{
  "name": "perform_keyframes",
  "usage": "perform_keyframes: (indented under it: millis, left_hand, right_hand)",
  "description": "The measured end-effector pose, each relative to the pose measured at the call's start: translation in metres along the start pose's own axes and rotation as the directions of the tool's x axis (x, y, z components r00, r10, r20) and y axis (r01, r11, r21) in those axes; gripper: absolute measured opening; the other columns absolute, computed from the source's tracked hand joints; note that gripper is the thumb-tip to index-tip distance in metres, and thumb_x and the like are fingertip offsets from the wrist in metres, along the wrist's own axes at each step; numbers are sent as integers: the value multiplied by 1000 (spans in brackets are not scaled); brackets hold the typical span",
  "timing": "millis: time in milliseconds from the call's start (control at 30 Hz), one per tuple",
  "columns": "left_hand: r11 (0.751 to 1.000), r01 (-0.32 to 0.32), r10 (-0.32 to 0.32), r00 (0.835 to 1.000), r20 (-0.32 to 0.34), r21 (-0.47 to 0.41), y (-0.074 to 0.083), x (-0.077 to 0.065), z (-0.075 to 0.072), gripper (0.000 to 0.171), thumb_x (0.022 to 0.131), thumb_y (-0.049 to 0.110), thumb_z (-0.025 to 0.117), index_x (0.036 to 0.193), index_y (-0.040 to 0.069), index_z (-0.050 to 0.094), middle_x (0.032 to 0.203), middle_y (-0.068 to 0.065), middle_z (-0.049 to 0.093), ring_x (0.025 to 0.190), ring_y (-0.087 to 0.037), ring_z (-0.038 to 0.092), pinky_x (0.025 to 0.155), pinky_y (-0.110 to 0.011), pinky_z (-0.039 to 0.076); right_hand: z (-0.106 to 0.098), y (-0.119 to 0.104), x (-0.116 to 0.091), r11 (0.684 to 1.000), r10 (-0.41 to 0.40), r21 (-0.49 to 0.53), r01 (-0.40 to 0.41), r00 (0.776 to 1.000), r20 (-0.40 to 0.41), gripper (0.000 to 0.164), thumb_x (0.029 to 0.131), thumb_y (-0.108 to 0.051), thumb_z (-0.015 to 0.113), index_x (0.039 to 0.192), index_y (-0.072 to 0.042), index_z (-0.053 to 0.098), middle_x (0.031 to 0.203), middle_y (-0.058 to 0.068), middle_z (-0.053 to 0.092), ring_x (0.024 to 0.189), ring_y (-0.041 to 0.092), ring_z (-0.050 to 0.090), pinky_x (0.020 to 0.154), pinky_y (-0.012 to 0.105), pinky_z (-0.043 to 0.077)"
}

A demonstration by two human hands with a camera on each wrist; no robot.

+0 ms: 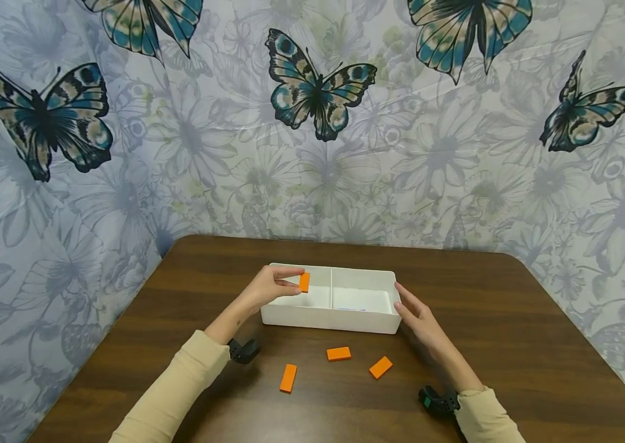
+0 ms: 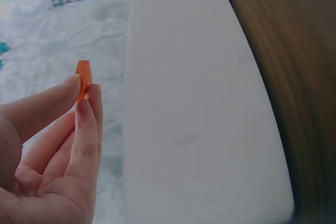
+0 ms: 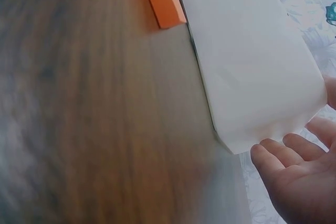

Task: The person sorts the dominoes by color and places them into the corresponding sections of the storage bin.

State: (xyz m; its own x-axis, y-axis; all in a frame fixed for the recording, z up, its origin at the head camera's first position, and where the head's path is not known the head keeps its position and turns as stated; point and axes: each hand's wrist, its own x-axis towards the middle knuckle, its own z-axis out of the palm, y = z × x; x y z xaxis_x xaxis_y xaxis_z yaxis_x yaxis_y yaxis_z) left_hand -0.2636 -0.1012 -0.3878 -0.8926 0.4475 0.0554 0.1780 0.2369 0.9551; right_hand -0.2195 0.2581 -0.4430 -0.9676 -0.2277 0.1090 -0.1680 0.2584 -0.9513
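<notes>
My left hand (image 1: 270, 288) pinches a small flat orange block (image 1: 304, 282) between thumb and fingertips, above the left compartment of a white two-part box (image 1: 330, 319). The left wrist view shows the block (image 2: 84, 80) upright at the fingertips, beside the box's long outer wall (image 2: 194, 98). At the box's right end, my right hand (image 1: 423, 320) rests its fingers against the end wall, thumb near the rim. From the right wrist, those fingertips (image 3: 268, 153) touch the box's corner end (image 3: 262, 124).
Three more orange blocks lie on the brown wooden table in front of the box: one left (image 1: 288, 378), one in the middle (image 1: 338, 354), one right (image 1: 381, 367). A divider (image 1: 331, 288) splits the box. Behind the table hangs a butterfly-patterned cloth (image 1: 346, 184).
</notes>
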Motion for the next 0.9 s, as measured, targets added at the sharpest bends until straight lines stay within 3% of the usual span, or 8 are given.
perform_keyframes:
  millis: [133, 400, 667, 900]
  left_hand:
    - [1000, 24, -25, 999, 41, 11, -4, 19, 12, 46, 86, 1, 66, 130, -5, 53, 133, -19, 49, 108, -30, 57, 88, -40, 46]
    - [990, 73, -76, 997, 14, 124, -15, 45, 39, 43, 77, -5, 73, 119, -6, 62, 120, -16, 60, 116, -30, 50, 91, -37, 44]
    - [960, 97, -97, 995, -15, 262, -25, 55, 45, 41, 71, -6, 77, 110, -7, 66, 110, -15, 65, 108, -31, 55, 89, -37, 45]
    - [918, 65, -60, 998, -26, 391, -31, 67, 48, 40, 66, -3, 80, 105, -4, 70, 104, -11, 67, 102, -28, 58, 86, -33, 46]
  right_hand:
    - [0, 1, 0, 1000, 6, 6, -6, 1000, 0, 56, 100, -22, 47, 149, -6, 25, 152, 18, 16, 137, 39, 9, 103, 58, 17]
    - [1, 0, -1, 999, 20, 31, -20, 1000, 1, 56, 100, -22, 47, 149, -8, 24, 152, 18, 14, 136, 39, 11, 102, 57, 19]
    - [4, 2, 0, 999, 29, 38, -29, 1000, 12, 56, 100, -23, 47, 149, -8, 24, 152, 19, 14, 136, 39, 13, 102, 55, 20]
    - [3, 5, 1, 999, 13, 45, -13, 1000, 10, 55, 100, -23, 47, 149, -9, 25, 152, 17, 15, 136, 38, 13, 102, 55, 21]
